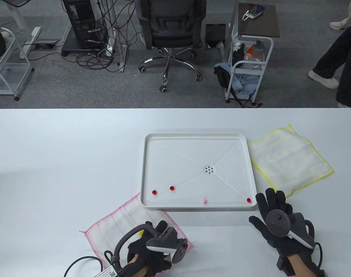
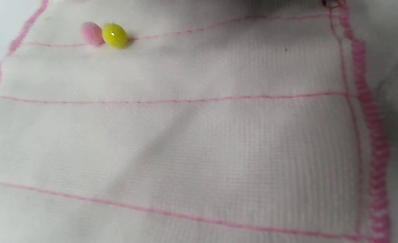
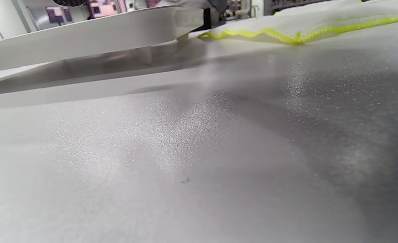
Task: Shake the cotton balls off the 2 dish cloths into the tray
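Pink-edged cloth (image 1: 120, 222) lower left of table view, far corner tucked under the tray (image 1: 198, 207) near edge; still carrying two balls, one pink ball (image 2: 91, 33) and one yellow ball (image 2: 114, 35), touching, upper left of left wrist view. Left hand (image 1: 148, 254) over the cloth's near right part, fingers curled; grip on cloth: cannot tell. Right hand (image 1: 276, 222) lower right, flat on bare table, fingers spread, holding nothing. Next, probably: pinch two corners, lift as a sling so balls don't roll off early, carry over tray, tip and shake low. Count: 2 cloths, yellow-edged cloth (image 1: 291, 161) right of tray, no balls visible on it; 1 tray; 4 balls in tray, 3 red balls (image 1: 172, 188), 1 pink tray ball (image 1: 204, 200)
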A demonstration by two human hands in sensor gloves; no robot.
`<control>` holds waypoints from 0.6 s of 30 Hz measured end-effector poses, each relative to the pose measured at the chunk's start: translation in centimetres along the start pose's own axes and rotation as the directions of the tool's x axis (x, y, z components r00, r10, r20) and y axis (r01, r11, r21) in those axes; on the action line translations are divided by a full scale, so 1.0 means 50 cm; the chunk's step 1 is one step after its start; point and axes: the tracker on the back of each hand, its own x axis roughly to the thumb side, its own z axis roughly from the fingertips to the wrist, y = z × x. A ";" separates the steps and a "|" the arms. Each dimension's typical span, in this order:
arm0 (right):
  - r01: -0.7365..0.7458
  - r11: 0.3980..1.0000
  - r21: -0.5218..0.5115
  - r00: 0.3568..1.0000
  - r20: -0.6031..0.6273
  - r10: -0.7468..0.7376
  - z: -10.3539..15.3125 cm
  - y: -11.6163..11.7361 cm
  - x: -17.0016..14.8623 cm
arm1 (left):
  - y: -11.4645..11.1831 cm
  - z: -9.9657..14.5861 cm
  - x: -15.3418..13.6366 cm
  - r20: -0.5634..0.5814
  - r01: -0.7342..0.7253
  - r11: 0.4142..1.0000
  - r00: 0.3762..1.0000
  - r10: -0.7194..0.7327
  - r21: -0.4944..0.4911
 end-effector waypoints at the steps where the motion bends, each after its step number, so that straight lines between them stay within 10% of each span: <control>1: 0.000 1.000 0.000 1.000 0.000 0.000 0.000 0.000 0.000 | 0.003 -0.002 0.001 0.000 0.006 1.000 1.000 -0.006 0.009; 18: 0.000 1.000 0.000 1.000 0.007 0.000 0.000 0.000 -0.001 | 0.058 -0.046 0.041 0.030 0.006 1.000 1.000 -0.007 0.016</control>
